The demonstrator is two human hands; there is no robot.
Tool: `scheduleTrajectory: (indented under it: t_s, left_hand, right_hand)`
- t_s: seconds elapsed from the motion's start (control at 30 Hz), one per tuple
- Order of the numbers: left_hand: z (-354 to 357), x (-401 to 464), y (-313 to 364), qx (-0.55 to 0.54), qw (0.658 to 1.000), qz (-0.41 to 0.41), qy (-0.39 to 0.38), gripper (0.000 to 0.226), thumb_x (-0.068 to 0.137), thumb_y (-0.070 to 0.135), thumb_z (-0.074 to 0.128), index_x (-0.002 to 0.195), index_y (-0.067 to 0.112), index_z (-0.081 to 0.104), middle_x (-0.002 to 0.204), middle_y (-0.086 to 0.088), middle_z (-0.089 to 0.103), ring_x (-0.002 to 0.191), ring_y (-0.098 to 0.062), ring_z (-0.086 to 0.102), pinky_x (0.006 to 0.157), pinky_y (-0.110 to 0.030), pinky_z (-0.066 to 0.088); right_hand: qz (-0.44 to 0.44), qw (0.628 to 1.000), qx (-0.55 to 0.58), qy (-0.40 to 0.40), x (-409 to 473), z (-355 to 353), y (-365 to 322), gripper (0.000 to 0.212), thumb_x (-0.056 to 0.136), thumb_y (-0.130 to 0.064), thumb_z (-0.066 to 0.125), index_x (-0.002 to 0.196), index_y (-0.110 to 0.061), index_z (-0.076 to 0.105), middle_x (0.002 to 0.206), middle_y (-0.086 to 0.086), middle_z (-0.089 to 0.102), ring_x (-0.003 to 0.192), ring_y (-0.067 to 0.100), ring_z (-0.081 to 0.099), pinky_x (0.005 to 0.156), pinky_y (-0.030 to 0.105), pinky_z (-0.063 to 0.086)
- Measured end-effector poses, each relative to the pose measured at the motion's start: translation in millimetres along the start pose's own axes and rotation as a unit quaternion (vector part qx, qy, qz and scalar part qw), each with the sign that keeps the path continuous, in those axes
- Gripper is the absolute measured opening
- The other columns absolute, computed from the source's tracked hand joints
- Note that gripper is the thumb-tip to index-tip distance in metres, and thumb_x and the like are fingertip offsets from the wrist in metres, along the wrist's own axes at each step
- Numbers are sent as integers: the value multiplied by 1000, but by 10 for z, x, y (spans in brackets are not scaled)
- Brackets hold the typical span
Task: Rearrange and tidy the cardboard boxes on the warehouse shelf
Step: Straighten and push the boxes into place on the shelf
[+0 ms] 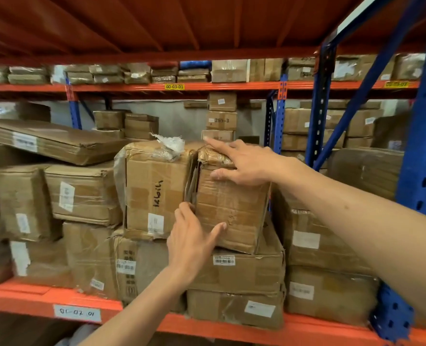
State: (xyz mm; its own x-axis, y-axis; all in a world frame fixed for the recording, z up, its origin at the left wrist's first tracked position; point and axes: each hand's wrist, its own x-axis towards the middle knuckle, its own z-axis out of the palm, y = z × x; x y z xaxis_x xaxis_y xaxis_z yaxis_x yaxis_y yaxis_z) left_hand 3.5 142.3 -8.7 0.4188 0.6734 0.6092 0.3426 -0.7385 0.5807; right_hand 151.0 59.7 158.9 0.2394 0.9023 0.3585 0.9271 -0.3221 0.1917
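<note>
Just right of the frame's centre stands a worn brown cardboard box wrapped in clear tape (pixel 231 208), tilted slightly, its base resting on a wider flat brown carton with a white barcode label (pixel 251 270). The right hand (pixel 241 166) lies over the box's upper front corner, fingers spread across the crumpled top edge and thumb pressed on the front face, index finger stretched toward the upper left. The left hand (pixel 194 240) is at the box's lower left edge, fingers tucked into the gap beside it and thumb laid flat on the front face; together the two hands grip the box from top and side. Touching its left side is a taller brown cardboard box with black handwriting and a torn white wrapping on top (pixel 154 188). Further left of the frame sit more taped brown cartons (pixel 82 193), with a long flat cardboard package (pixel 49 141) lying slanted over them. Everything rests on an orange steel shelf beam (pixel 32 298) along the bottom, carrying a white handwritten label (pixel 77 313). A blue perforated upright (pixel 424 151) rises at the right edge.
</note>
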Motion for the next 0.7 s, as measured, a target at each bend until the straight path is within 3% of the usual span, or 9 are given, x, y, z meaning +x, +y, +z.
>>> scheduleTrajectory:
  t_s: [0.2, 0.3, 0.4, 0.5, 0.6, 0.7]
  left_hand:
    - [88, -59, 14, -62, 997, 32, 42, 95, 79, 55, 79, 148, 12, 28, 136, -11, 43, 125, -31, 48, 95, -44, 50]
    - [148, -93, 61, -61, 997, 38, 34, 105, 77, 58, 79, 154, 11, 25, 137, -15, 38, 126, -32, 40, 99, -44, 44]
    - [241, -36, 141, -126, 991, 28, -43, 116, 74, 68, 76, 159, 22, 13, 146, -13, 28, 133, -34, 36, 105, -45, 41]
    - [290, 128, 212, -278, 946, 12, -168, 128, 63, 68, 85, 157, 46, 1, 154, 0, 39, 137, -22, 46, 112, -41, 40]
    - [306, 332, 218, -346, 918, 19, -194, 133, 51, 54, 97, 153, 51, 12, 145, 13, 46, 132, -10, 49, 113, -35, 40]
    - [301, 498, 189, -380, 908, 12, -175, 111, 49, 36, 101, 143, 39, 41, 131, 10, 63, 120, -6, 62, 108, -41, 49]
  right_hand:
    - [21, 997, 48, -55, -197, -246, 235, 86, 91, -76, 47, 137, -74, -26, 149, 20, 41, 124, 42, 53, 103, 52, 41]
    - [27, 991, 73, -105, -323, -463, 419, 93, 87, -72, 59, 138, -76, -19, 142, 9, 51, 121, 32, 57, 105, 54, 43]
    - [54, 984, 92, -143, -490, -605, 628, 88, 84, -62, 73, 142, -65, 7, 133, -4, 58, 112, 23, 63, 96, 49, 52]
    - [102, 977, 124, -141, -666, -673, 777, 81, 70, -63, 85, 128, -62, 28, 124, -8, 59, 103, 22, 66, 76, 46, 62]
    - [127, 974, 159, -103, -778, -588, 785, 93, 49, -70, 92, 121, -66, 33, 123, -15, 56, 101, 17, 63, 62, 40, 63]
    - [134, 980, 145, -20, -769, -337, 787, 93, 51, -65, 93, 123, -56, 35, 122, -7, 57, 108, 22, 57, 73, 48, 62]
